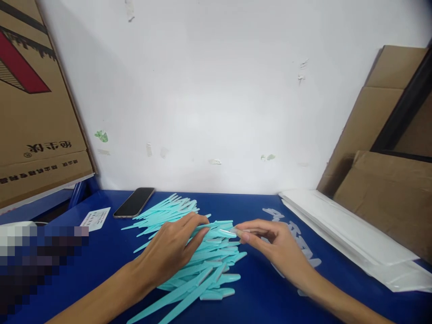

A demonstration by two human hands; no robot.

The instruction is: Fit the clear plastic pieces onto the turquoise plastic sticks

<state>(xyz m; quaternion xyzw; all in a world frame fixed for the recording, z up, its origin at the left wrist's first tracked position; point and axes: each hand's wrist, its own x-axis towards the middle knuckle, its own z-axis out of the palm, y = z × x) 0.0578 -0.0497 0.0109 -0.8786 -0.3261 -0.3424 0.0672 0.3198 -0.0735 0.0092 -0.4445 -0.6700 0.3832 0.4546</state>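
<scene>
Many turquoise eyebrow razors (209, 265) with slim tapered handles lie in a loose heap on the blue table (266, 292). Over the heap, my left hand (177, 238) is closed round one turquoise razor (224, 233), whose blade end points right. My right hand (270, 236) pinches a small clear plastic cover (239, 231) at that razor's tip; whether it is fully over the blade I cannot tell. Partly behind my right hand and wrist, several clear plastic covers (303, 249) are scattered on the table. A second cluster of razors (172, 209) spreads out toward the back.
A phone (135, 202) and a white printed card (96, 218) lie at the back left. White plastic bags or sheets (354, 238) are stacked at the right. Cardboard boxes (40, 112) stand left and right, and a white wall (209, 99) closes off the back.
</scene>
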